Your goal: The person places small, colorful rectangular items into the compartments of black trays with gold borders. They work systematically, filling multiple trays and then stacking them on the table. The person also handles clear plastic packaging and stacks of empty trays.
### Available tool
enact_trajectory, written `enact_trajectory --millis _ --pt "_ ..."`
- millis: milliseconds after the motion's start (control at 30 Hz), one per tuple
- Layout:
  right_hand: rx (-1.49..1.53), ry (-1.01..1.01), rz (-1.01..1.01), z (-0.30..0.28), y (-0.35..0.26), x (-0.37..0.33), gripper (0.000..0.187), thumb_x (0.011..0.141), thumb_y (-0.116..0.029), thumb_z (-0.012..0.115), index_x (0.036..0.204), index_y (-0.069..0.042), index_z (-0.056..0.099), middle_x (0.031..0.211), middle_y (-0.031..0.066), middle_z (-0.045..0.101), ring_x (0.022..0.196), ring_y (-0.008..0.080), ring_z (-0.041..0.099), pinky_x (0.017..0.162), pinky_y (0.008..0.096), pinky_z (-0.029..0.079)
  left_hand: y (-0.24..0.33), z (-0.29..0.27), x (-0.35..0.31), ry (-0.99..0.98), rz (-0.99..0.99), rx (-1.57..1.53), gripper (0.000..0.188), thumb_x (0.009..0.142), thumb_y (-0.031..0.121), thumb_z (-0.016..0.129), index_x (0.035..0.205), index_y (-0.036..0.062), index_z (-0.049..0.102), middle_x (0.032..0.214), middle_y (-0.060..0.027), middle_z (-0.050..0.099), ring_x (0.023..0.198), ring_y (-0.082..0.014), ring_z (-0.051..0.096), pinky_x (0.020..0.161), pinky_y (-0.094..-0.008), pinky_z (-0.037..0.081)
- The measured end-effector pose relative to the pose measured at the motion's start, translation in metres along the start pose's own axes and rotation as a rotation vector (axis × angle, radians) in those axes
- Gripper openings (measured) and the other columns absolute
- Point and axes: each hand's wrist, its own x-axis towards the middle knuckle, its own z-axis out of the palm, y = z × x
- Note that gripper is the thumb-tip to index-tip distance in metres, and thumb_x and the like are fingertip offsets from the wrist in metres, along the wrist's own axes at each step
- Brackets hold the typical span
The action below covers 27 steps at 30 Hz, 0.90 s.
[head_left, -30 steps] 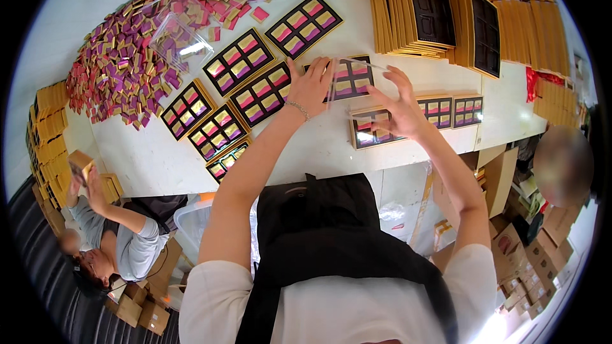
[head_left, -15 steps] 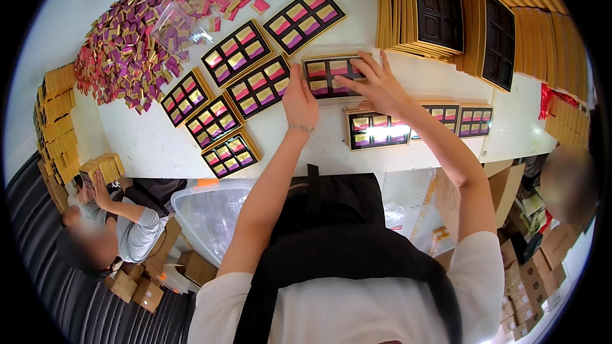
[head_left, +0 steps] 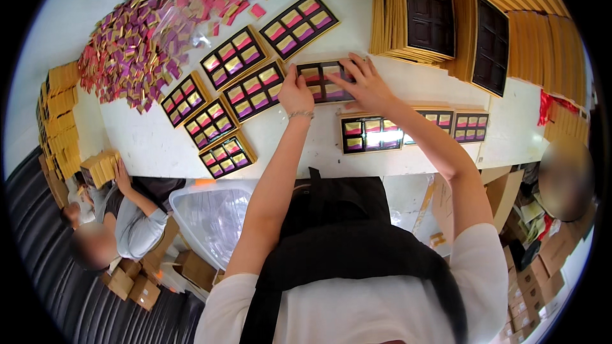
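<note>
In front of me a shallow black box with a gold rim (head_left: pixel 320 88) lies on the white table, its compartments holding small pink, purple and gold wrapped squares. A hazy, clear-looking sheen covers its top. My left hand (head_left: pixel 296 93) grips the box's left end, fingers close together. Spread across its right part are the fingers of my right hand (head_left: pixel 366 86), resting on top. Several filled boxes (head_left: pixel 255 90) stand to the left, some stacked. Nearer me, beneath my right forearm, another filled box (head_left: pixel 371 134) reflects bright light.
A heap of loose wrapped squares (head_left: pixel 134 51) covers the far left, with clear plastic (head_left: pixel 185 28) on it. Stacks of gold-edged boxes with black trays (head_left: pixel 430 9) stand at the back right. A translucent tub (head_left: pixel 213 216) is below the table edge. A co-worker (head_left: pixel 137 229) handles boxes at left.
My right hand has shifted slightly left over the box, while my left hand stays at its end. The view has moved slightly. The co-worker's hand has moved onto the gold stack.
</note>
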Motion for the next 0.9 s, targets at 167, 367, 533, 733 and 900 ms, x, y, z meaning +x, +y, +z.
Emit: enact_trajectory --millis 167,367,533,733,900 --pt "-0.045 -0.007 0.020 0.006 0.001 -0.003 0.097 0.060 -0.048 0.083 0.144 -0.031 0.037 0.152 0.0159 0.021 0.139 0.0464 0.018 0.106 0.0671 0.024 -0.009 0.008 -0.002 0.023 -0.143 -0.336 0.040 0.087 0.001 0.060 0.126 -0.0019 0.057 0.118 -0.0164 0.065 0.108 -0.0213 0.064 0.092 -0.0315 0.049" --pt "-0.034 -0.013 0.028 0.006 0.004 -0.006 0.092 0.061 -0.048 0.083 0.141 -0.030 0.041 0.152 0.0163 0.025 0.138 0.0449 0.021 0.104 0.0677 0.026 -0.014 0.017 -0.002 0.028 0.027 0.022 0.048 0.084 0.001 0.062 0.131 0.0001 0.052 0.109 -0.0191 0.067 0.097 -0.0332 0.065 0.085 -0.0372 0.052" --pt "-0.021 -0.033 0.050 -0.012 -0.005 0.004 0.086 0.059 -0.036 0.083 0.137 -0.028 0.045 0.144 0.0151 0.034 0.129 0.0404 0.033 0.098 0.0596 0.033 -0.008 0.010 0.017 -0.105 -0.037 0.131 0.047 0.082 -0.001 0.062 0.128 -0.0040 0.052 0.112 -0.0220 0.062 0.100 -0.0342 0.063 0.084 -0.0369 0.051" --pt "-0.006 0.043 0.074 -0.066 -0.044 -0.070 0.085 0.057 -0.019 0.078 0.136 -0.029 0.048 0.143 0.0141 0.036 0.129 0.0382 0.035 0.099 0.0601 0.031 0.028 -0.054 -0.074 -0.248 -0.006 -0.310 0.064 0.083 0.003 0.067 0.139 -0.0049 0.037 0.116 -0.0167 0.058 0.101 -0.0254 0.060 0.076 -0.0315 0.053" --pt "0.266 0.000 0.267 -0.011 -0.065 -0.155 0.099 0.059 -0.013 0.081 0.146 -0.016 0.034 0.150 0.0196 0.026 0.137 0.0437 0.025 0.111 0.0551 0.025 -0.030 -0.002 -0.148 -0.652 -0.223 -0.523 0.062 0.079 0.016 0.073 0.129 -0.0054 0.042 0.115 -0.0214 0.055 0.106 -0.0307 0.056 0.081 -0.0378 0.051"
